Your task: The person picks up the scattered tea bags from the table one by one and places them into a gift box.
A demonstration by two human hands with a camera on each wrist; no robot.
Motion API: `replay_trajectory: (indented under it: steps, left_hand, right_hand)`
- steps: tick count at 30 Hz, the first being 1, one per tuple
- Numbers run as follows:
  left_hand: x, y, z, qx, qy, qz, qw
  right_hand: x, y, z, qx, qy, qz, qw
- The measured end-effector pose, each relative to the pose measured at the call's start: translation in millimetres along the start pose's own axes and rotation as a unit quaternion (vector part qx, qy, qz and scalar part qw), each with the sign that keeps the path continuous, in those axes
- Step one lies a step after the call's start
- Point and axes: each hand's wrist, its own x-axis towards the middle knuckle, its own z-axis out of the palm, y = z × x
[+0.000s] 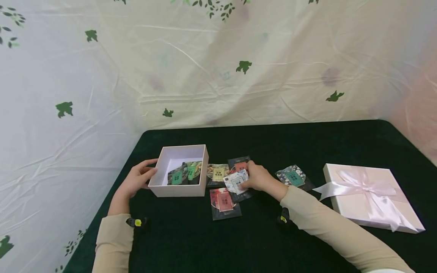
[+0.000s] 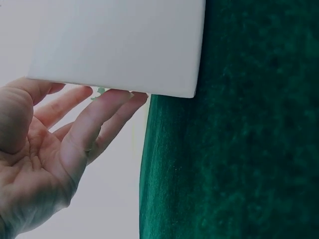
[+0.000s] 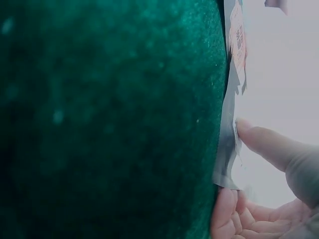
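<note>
We steady the open white box [image 1: 179,170] with our left hand [image 1: 136,181], fingers spread flat against its side. Our right hand [image 1: 257,177] pinches a white packet [image 1: 236,181] on the counter [image 1: 273,235] just beside the box. Best to lift by the edge, clear of neighbouring packets. Labels are unreadable; wrist views are mostly blur.

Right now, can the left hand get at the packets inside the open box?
Probably yes: the left hand rests against the open box side, and nothing covers the packets inside.
</note>
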Motion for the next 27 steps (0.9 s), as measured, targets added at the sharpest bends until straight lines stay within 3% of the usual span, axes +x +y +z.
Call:
replay_trajectory:
  steps: [27]
  left_hand:
    - [4.8, -2.7, -3.6, -0.016, -0.016, -0.012, 0.9997]
  right_hand:
    - [1.1, -1.4, -3.3, 0.014, -0.003, -0.003, 1.000]
